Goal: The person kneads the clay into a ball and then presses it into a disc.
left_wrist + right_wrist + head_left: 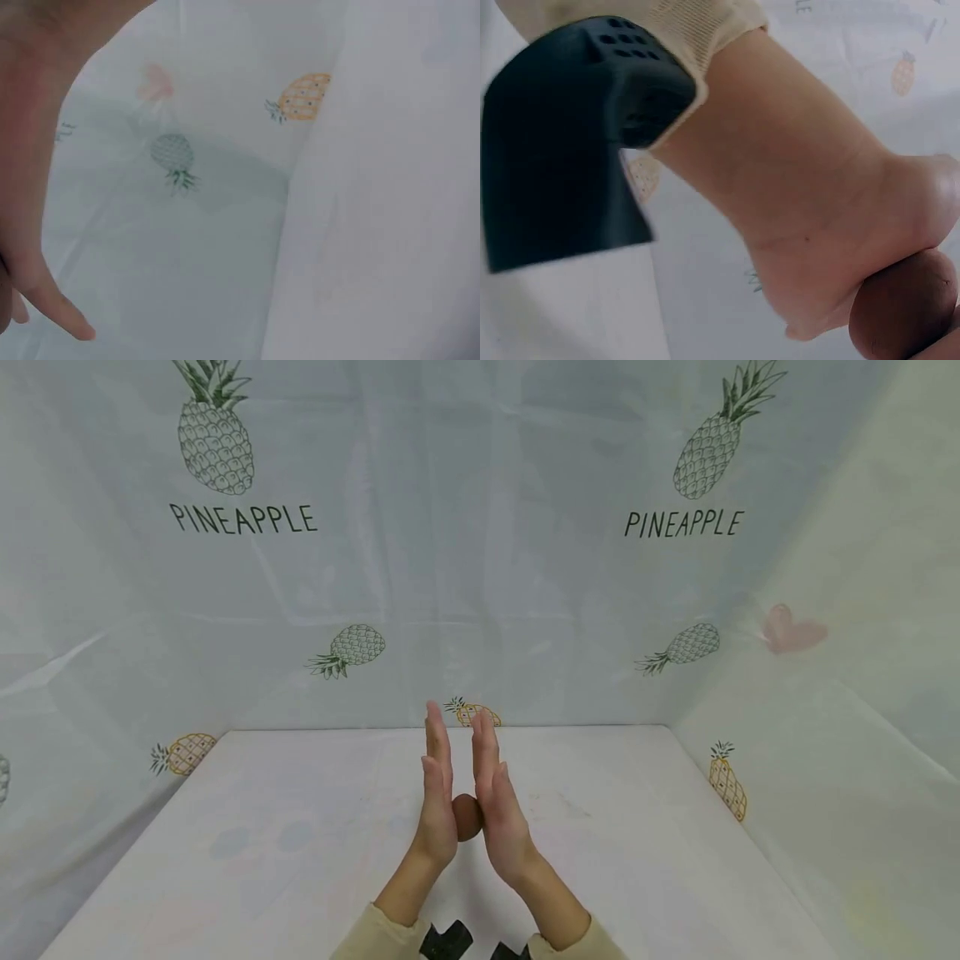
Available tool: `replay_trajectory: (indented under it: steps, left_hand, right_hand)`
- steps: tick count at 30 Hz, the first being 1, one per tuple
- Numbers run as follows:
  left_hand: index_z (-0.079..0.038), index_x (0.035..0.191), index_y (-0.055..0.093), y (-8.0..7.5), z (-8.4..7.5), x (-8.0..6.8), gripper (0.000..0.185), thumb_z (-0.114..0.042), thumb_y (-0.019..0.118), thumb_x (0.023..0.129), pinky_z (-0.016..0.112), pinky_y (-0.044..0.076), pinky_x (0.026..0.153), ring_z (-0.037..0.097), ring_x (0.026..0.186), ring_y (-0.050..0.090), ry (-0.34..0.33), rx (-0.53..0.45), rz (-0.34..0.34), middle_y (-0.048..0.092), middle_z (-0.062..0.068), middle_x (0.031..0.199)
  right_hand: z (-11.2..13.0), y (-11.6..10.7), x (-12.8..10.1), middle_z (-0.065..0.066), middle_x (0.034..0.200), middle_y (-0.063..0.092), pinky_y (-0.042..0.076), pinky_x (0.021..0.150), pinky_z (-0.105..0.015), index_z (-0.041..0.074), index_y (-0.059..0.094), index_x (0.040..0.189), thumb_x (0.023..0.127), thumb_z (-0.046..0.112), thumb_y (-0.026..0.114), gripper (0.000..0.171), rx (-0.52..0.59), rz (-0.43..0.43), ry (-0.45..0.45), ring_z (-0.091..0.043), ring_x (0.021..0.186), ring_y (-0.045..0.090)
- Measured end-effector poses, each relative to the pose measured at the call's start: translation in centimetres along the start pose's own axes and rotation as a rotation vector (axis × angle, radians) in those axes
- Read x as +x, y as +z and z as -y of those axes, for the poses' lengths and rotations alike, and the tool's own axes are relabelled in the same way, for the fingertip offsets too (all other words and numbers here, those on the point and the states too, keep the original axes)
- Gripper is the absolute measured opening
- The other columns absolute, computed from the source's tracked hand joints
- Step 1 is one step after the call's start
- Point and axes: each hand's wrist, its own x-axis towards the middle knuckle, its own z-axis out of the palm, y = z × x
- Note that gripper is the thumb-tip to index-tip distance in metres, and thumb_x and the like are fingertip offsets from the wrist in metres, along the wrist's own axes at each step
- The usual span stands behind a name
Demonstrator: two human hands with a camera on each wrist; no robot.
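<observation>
A small brown ball (468, 817), smooth and clay-like, sits between the palms in the head view. My left hand (437, 806) presses it from the left, fingers straight and pointing up and away. From the other side my right hand (501, 818) presses it, its fingers extended likewise. The fingertips of both hands stand apart. In the right wrist view the brown ball (904, 306) shows a tiny crease and lies against the heel of a palm. Part of a hand (34, 187) fills the left edge of the left wrist view, where the ball is hidden.
A white table (300, 843) lies beneath the hands. Pale sheeting (480, 568) printed with pineapples hangs behind it and along both sides. Black wrist devices (447, 939) sit at the beige sleeves (382, 935); one black device (562, 150) looms large in the right wrist view.
</observation>
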Motion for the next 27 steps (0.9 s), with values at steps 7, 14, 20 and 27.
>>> replay_trajectory:
  steps: [7, 14, 20, 27]
  left_hand:
    - [-0.035, 0.170, -0.011, 1.9, 0.1, -1.0, 0.065, -0.060, -0.004, 0.110, 0.069, -0.023, 0.119, 0.015, 0.162, -0.022, 0.061, 0.030, 0.098, -0.020, -0.011, 0.177]
    - [-0.033, 0.170, -0.009, 2.4, -1.3, -1.5, 0.064, -0.055, -0.004, 0.111, 0.069, -0.022, 0.119, 0.012, 0.163, -0.019, 0.109, 0.025, 0.104, -0.016, -0.013, 0.178]
    - [-0.031, 0.171, -0.010, 1.2, -2.5, -0.9, 0.067, -0.059, -0.004, 0.110, 0.068, -0.021, 0.120, 0.014, 0.163, -0.019, 0.126, -0.007, 0.048, -0.016, -0.010, 0.178]
    - [-0.035, 0.171, -0.005, -0.4, -2.4, 0.1, 0.067, -0.061, 0.002, 0.110, 0.054, -0.017, 0.126, 0.007, 0.162, -0.016, 0.091, -0.029, -0.095, -0.011, -0.020, 0.176]
  right_hand:
    - [0.4, -1.4, 0.2, 0.017, 0.176, -0.013, -0.017, 0.125, -0.061, 0.041, -0.012, 0.169, 0.112, 0.052, -0.003, 0.059, 0.025, -0.068, 0.002, -0.008, 0.162, -0.015]
    - [-0.5, -1.8, 0.4, 0.018, 0.176, -0.014, -0.016, 0.126, -0.062, 0.040, -0.012, 0.169, 0.112, 0.055, 0.000, 0.060, 0.066, -0.093, 0.044, -0.013, 0.163, -0.016]
    - [-1.4, -0.6, 0.2, 0.015, 0.176, -0.014, -0.016, 0.126, -0.060, 0.037, -0.010, 0.170, 0.112, 0.057, 0.000, 0.062, 0.051, -0.051, 0.091, -0.020, 0.164, -0.015]
    - [-1.4, 0.8, 0.0, 0.012, 0.177, -0.014, -0.015, 0.124, -0.067, 0.033, -0.012, 0.170, 0.113, 0.047, 0.000, 0.060, 0.011, 0.013, 0.034, -0.022, 0.164, -0.016]
